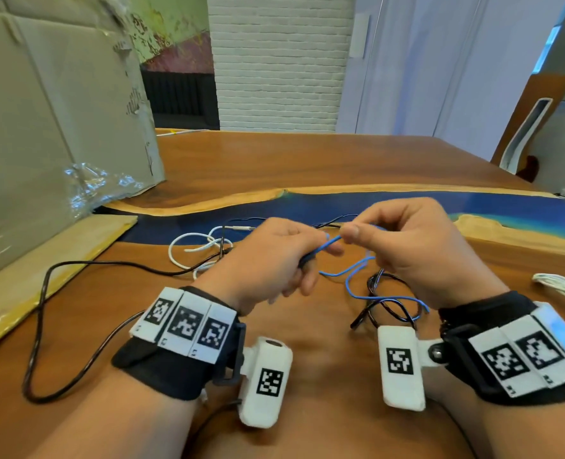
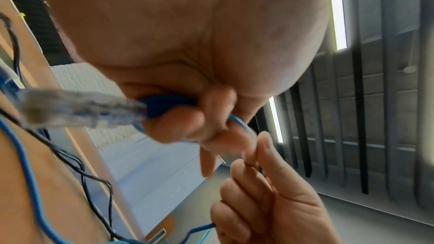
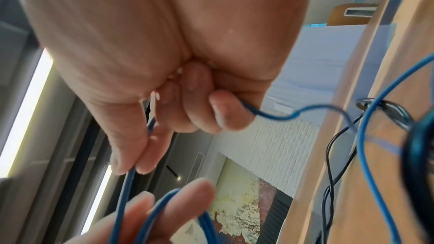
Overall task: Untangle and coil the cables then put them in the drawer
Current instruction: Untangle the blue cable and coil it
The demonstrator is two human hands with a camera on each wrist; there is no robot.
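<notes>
Fingers (image 1: 332,250) of both my hands curled, pinching the blue cable (image 1: 360,294) between them; slack loops drop onto the table (image 1: 307,160).

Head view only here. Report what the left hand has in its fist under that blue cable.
Observer: The left hand grips the blue cable at its end; a clear plug sticks out of the fist.
Operator: Now the right hand's palm side.
Observer: The right hand holds the cable twice: pinched at the fingertips, and again under a curled finger.
Operator: Check for loops.
Observer: Several blue strands loop over the left fingers.
</notes>
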